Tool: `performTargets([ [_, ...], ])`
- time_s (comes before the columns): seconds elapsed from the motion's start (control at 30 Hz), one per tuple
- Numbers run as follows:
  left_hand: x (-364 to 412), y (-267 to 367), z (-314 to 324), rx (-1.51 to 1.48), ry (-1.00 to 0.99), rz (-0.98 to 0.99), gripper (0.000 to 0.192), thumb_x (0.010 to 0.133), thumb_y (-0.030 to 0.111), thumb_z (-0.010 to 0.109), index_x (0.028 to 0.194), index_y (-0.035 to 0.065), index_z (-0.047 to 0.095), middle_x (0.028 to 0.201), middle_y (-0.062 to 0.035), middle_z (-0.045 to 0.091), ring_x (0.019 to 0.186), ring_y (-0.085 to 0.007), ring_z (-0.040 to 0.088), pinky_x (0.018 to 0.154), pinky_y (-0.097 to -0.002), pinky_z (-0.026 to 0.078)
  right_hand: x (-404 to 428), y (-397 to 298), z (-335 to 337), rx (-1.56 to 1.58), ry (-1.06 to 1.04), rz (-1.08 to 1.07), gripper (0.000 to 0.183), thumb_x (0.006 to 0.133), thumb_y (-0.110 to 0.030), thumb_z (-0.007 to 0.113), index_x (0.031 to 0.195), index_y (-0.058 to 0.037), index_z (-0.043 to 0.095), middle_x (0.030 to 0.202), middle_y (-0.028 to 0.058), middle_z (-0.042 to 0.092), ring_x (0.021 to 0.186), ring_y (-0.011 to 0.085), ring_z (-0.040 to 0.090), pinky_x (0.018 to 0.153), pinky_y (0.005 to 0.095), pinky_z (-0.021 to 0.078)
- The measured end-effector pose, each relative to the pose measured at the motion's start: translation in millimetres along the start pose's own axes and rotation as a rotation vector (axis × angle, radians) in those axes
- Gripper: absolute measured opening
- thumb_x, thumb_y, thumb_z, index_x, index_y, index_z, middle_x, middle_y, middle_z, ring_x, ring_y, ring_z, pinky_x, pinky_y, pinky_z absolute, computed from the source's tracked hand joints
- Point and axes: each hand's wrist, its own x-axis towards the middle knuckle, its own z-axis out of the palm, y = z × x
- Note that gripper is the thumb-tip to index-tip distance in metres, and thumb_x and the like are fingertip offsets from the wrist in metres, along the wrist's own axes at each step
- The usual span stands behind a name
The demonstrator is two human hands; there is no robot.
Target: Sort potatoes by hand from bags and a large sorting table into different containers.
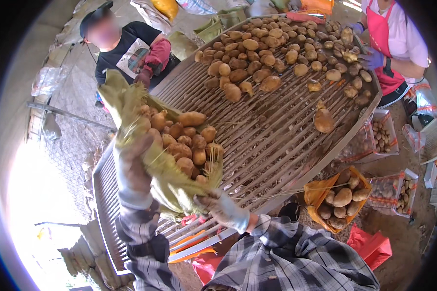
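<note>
A greenish-yellow woven sack [171, 191] lies tilted on the slatted sorting table [255, 156], its mouth wide and full of potatoes [184, 149]. My left hand [133, 163], in a soiled work glove and blurred, grips the near left side of the sack. In a grey-blue glove, my right hand [222, 209] clutches the sack's lower edge close to the table's near rim. Frayed strands hang from the sack's edge. Beyond it, a heap of loose potatoes [255, 54] covers the far part of the slats, and one lone potato [324, 120] sits nearer the right rim.
A co-worker in a dark shirt [131, 54] stands at the far left rim. Another, in a pink apron [380, 32], has gloved hands among the potatoes. Right of the table are an orange bag of potatoes [313, 203], several clear bags and a red bag [371, 247].
</note>
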Motion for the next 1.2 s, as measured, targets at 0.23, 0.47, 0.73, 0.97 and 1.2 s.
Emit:
performTargets([
  [0.23, 100.4, -2.8, 190.6, -0.253, -0.359, -0.156, 0.034, 0.079, 0.007, 0.072, 0.110, -0.0013, 0.062, 0.081, -0.0057, 0.067, 0.074, -0.0171, 0.063, 0.068, -0.0312, 0.053, 27.2, -130.2, -39.0, -1.261, 0.251, -0.463, 0.061, 0.081, -0.032, 0.084, 0.124, 0.0009, 0.057, 0.109, 0.0097, 0.068, 0.100, 0.0217, 0.066, 0.086, 0.0338, 0.0541],
  [0.47, 88.0, -33.2, 231.5, 0.137, -0.357, -0.114, 0.039, 0.086, 0.011, 0.071, 0.121, 0.0001, 0.059, 0.103, -0.0146, 0.069, 0.092, -0.0232, 0.068, 0.081, -0.0324, 0.057, -31.1, -207.4, -103.5, -0.291, 0.715, 0.003, 0.041, 0.100, -0.045, 0.056, 0.124, -0.0112, 0.057, 0.107, 0.0018, 0.064, 0.084, 0.0117, 0.062, 0.062, 0.0298, 0.0548],
  [0.73, -92.4, -144.7, 87.1, 0.261, 0.388, -0.454, 0.051, 0.086, 0.010, 0.076, 0.128, 0.0003, 0.048, 0.106, -0.0134, 0.063, 0.090, -0.0200, 0.065, 0.075, -0.0307, 0.057, -99.3, -257.9, -192.3, -0.017, 0.959, -0.245, 0.028, 0.099, -0.030, 0.058, 0.123, -0.0171, 0.062, 0.107, 0.0028, 0.069, 0.085, 0.0217, 0.065, 0.069, 0.0387, 0.0533],
  [0.97, -164.5, -195.1, 167.6, -0.757, 0.160, -1.221, 0.043, 0.090, 0.026, 0.075, 0.120, 0.0040, 0.053, 0.108, -0.0100, 0.063, 0.096, -0.0176, 0.061, 0.077, -0.0332, 0.054, -90.0, -239.1, -148.9, -0.286, 0.853, -0.133, 0.035, 0.094, -0.035, 0.068, 0.122, -0.0150, 0.061, 0.103, 0.0001, 0.067, 0.085, 0.0173, 0.066, 0.063, 0.0357, 0.0552],
  [1.2, -160.9, -204.2, 187.7, -1.377, 0.279, -1.217, 0.058, 0.097, 0.046, 0.053, 0.141, 0.0080, 0.049, 0.142, -0.0120, 0.053, 0.131, -0.0312, 0.050, 0.113, -0.0508, 0.038, -52.7, -170.6, -49.5, -0.645, 0.594, -0.193, 0.066, 0.093, -0.037, 0.070, 0.142, -0.0034, 0.042, 0.122, 0.0137, 0.063, 0.096, 0.0198, 0.066, 0.074, 0.0340, 0.0606],
])
